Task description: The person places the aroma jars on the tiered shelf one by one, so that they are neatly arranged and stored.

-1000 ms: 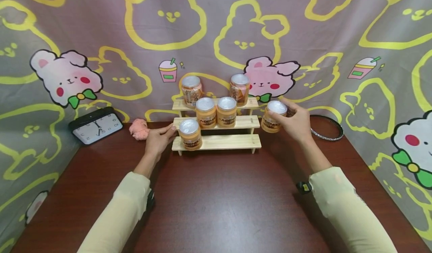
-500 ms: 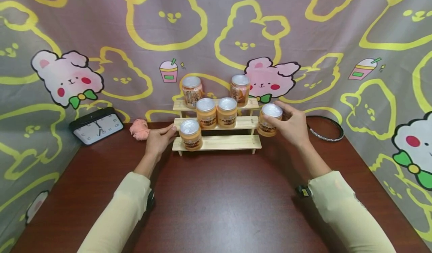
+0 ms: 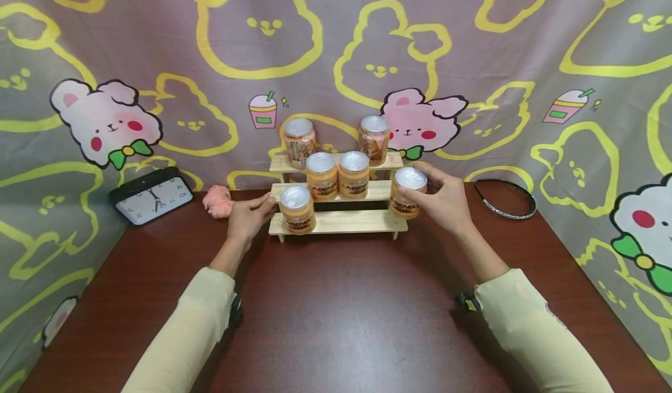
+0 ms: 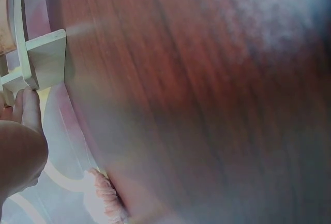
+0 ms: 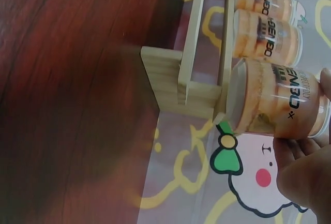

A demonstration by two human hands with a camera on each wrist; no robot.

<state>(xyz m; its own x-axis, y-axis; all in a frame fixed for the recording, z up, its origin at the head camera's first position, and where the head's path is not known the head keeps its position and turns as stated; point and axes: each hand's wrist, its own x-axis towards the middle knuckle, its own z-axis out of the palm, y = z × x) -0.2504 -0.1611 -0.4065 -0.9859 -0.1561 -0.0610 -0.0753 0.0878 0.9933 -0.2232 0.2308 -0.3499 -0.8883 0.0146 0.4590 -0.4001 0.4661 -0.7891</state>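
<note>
A three-step wooden display rack (image 3: 349, 223) stands against the back cloth. My right hand (image 3: 443, 200) grips an orange jar with a silver lid (image 3: 406, 202) by its side, thumb in front, at the rack's right end. In the right wrist view, the held jar (image 5: 276, 100) has its base close to a shelf edge; I cannot tell whether they touch. At the rack's left end, my left hand (image 3: 247, 221) touches the middle shelf with extended fingers. A similar jar (image 3: 298, 211) sits on the lowest step's left, two jars (image 3: 321, 177) on the middle, two (image 3: 374, 142) on top.
A black-framed clock (image 3: 152, 197) and a pink fluffy bundle (image 3: 217, 202) lie to the left on the brown table (image 3: 336, 317). A dark sparkly headband (image 3: 506, 199) rests at the back right. Patterned cloth (image 3: 294, 43) walls in the back and sides.
My right hand has carried its jar left and slightly down, from beside the rack to over the right end of the steps. The left hand has stayed at the rack's left end.
</note>
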